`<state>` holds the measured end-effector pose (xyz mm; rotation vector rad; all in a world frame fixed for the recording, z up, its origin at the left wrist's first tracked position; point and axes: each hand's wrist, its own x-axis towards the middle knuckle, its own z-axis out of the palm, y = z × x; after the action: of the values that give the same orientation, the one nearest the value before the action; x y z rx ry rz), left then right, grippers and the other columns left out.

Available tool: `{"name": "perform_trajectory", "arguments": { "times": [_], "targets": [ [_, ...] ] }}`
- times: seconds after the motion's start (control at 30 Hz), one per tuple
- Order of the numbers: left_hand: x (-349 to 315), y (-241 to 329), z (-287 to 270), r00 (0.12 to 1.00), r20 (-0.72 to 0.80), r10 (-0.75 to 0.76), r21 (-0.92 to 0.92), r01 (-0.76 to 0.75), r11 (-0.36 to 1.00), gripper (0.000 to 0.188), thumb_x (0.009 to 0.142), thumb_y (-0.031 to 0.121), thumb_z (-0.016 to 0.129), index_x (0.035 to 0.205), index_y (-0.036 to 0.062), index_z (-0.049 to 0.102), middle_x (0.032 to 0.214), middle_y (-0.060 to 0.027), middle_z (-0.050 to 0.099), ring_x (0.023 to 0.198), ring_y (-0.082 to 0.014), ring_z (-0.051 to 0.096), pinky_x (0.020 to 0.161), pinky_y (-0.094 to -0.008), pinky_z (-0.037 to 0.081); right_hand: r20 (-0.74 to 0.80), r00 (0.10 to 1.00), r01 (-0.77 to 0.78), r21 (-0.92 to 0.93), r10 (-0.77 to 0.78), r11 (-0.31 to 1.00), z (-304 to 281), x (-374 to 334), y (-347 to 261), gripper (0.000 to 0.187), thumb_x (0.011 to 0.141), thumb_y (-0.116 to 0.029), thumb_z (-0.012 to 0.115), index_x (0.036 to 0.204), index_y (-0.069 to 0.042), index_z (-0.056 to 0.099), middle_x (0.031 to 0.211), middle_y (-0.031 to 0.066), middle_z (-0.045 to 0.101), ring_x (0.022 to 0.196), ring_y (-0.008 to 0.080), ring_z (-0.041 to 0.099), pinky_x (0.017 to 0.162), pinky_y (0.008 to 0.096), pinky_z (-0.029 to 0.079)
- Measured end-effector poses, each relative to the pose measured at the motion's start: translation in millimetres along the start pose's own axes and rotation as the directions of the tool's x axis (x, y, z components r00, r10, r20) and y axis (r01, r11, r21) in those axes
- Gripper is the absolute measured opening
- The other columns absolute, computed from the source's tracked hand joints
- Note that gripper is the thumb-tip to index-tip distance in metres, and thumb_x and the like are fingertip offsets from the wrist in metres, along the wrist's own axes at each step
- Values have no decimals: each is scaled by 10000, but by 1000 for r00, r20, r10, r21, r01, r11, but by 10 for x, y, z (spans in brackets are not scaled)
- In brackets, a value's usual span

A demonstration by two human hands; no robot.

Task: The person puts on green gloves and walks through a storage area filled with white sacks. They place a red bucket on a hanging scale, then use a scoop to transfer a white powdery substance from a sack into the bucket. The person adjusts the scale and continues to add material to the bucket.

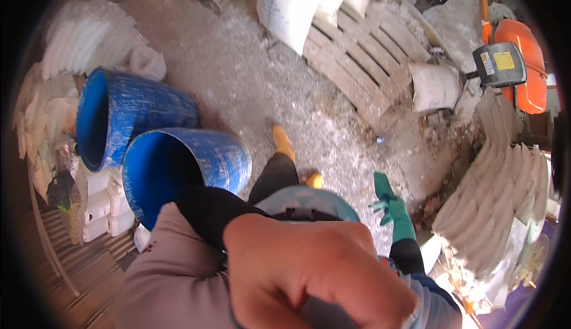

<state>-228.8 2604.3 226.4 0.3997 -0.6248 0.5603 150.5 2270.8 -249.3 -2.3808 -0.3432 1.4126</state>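
Note:
My left hand [315, 263] is bare and raised very close in the lower middle, at the end of a black arm sleeve [217, 213]. Its fingers bend downward, curled; their tips run off the lower edge, so anything in them is hidden. Further right, a green glove [401, 225] covers my right hand [389, 207]. Its fingers are stretched out and apart over the floor, holding nothing. Left of my body, two scuffed blue barrels [223, 156] [151, 106] lie with their mouths turned to the left. The nearer barrel is close beside my left sleeve.
Yellow boots [283, 142] stand on the dusty floor [238, 73]. White sacks [291, 8] rest on a wooden pallet [351, 61] ahead. At right are a scale display [501, 64], an orange container [526, 43] and stacked pale sacks [491, 204]. White jugs [98, 204] stand left.

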Motion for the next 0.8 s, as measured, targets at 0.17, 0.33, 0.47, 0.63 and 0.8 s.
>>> {"name": "perform_trajectory", "arguments": {
  "times": [0.17, 0.33, 0.47, 0.63, 0.8],
  "targets": [
    [170, 495, -275, 979, -65, 195, -264, -205, 943, 218, 1021, 132, 698, 974, -71, 635, 788, -142, 622, 661, -288, 639, 558, -387, 463, 12, 999, -50, 53, 49, 997, 243, -67, -484, 414, 940, -67, 541, 1329, 37, 638, 907, 163, 741, 608, 251, 705, 538, 400, 561],
    [506, 760, -582, 905, 17, 425, -504, -359, 785, 139, 1020, 38, 658, 1008, -97, 628, 788, -165, 618, 610, -307, 603, 506, -413, 414, -63, 995, -73, 39, 76, 997, 499, -51, -965, 386, 954, -45, 532, 1316, 41, 634, 891, 157, 735, 593, 236, 690, 529, 396, 555],
    [551, 1493, -834, 987, -162, -4, -319, -48, 947, 186, 1050, 99, 640, 919, -34, 628, 755, -120, 589, 594, -291, 579, 555, -423, 446, -64, 986, -136, 208, 153, 969, 672, -127, -1196, 369, 962, -52, 540, 1303, 46, 639, 887, 153, 733, 586, 225, 682, 528, 381, 553],
    [1108, 1556, -1223, 983, -183, 23, -507, -115, 854, 98, 1012, 7, 665, 974, -78, 633, 784, -173, 623, 499, -270, 545, 430, -383, 361, -90, 970, -201, 223, 225, 954, 816, -189, -1425, 382, 957, -62, 540, 1307, 46, 644, 880, 157, 738, 600, 232, 697, 539, 385, 560],
    [1663, 1534, -1594, 959, -283, 34, -275, -115, 955, 149, 989, 83, 687, 951, -51, 634, 783, -153, 618, 537, -277, 555, 482, -366, 386, -71, 972, -210, 182, 226, 961, 798, 186, -1649, 383, 940, -43, 521, 1292, 49, 640, 871, 163, 727, 608, 259, 693, 533, 405, 563]
  ]
}}
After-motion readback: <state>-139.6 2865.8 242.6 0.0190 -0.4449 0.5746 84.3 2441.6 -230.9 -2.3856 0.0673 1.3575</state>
